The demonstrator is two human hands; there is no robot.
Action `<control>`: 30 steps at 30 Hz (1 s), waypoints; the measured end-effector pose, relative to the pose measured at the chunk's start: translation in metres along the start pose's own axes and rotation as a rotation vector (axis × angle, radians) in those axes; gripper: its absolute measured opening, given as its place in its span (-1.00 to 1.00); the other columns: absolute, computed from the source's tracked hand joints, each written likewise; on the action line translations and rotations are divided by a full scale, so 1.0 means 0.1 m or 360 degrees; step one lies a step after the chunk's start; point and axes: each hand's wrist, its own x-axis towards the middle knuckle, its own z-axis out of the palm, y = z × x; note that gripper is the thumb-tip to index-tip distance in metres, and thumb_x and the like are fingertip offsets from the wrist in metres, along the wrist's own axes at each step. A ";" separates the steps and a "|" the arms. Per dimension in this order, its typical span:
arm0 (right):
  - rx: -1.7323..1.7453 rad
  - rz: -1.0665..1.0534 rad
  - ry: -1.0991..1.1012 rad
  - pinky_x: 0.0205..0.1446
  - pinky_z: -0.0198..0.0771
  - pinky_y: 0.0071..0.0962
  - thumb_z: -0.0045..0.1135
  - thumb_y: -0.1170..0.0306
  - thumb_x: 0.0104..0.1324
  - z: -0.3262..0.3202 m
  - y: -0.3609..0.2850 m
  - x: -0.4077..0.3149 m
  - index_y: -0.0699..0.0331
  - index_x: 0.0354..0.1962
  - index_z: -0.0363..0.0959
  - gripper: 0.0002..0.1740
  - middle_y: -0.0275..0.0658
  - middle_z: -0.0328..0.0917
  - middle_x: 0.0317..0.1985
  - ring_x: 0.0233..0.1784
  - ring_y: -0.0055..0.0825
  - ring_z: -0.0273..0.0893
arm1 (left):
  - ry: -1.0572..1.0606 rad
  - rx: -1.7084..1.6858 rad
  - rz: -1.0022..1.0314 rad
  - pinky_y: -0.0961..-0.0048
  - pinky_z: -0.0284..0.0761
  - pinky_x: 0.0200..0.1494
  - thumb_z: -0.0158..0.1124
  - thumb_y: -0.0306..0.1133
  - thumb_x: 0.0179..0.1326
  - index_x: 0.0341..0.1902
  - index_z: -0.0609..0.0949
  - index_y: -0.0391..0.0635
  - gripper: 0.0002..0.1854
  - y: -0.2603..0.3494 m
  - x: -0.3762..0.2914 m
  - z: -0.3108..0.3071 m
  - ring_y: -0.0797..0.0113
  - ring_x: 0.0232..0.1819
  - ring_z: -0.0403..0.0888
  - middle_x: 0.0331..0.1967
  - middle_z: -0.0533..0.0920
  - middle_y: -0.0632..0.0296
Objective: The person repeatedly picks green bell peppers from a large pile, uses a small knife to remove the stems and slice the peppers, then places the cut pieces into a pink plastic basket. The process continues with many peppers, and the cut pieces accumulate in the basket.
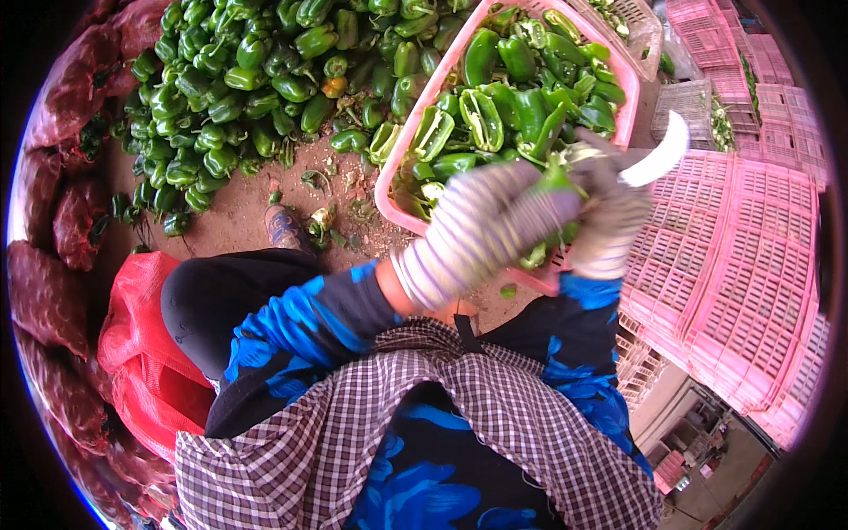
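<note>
Both my hands wear striped work gloves and meet above the near right part of a pink plastic crate (397,152) of halved and whole green peppers (482,119). My right hand (606,199) grips a knife, whose curved, bright blade (659,152) points up and to the right; its handle is hidden. My left hand (493,222), blurred by motion, is closed on a green pepper piece (556,180), close beside my right hand. How the fingers lie on the piece is partly hidden.
A large heap of green peppers (252,86) lies on the floor beyond the crate. Red mesh sacks (50,298) line the left side, with a bright red mesh bag (142,344) by my knee. Stacked pink crates (722,265) stand at the right, near a greyish crate (682,112).
</note>
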 end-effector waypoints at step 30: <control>0.0315 -0.0002 -0.0952 -0.49 0.41 -0.59 0.34 0.39 0.17 0.91 -0.57 0.26 0.26 -0.02 0.58 -0.62 -0.26 0.66 -0.37 -0.52 -0.66 0.51 | 0.0487 -0.0615 -0.0140 0.44 0.54 0.08 0.56 -0.45 -0.01 0.13 0.58 -0.18 -0.44 -1.30 0.39 -2.07 0.42 -0.09 0.64 -0.09 0.69 0.30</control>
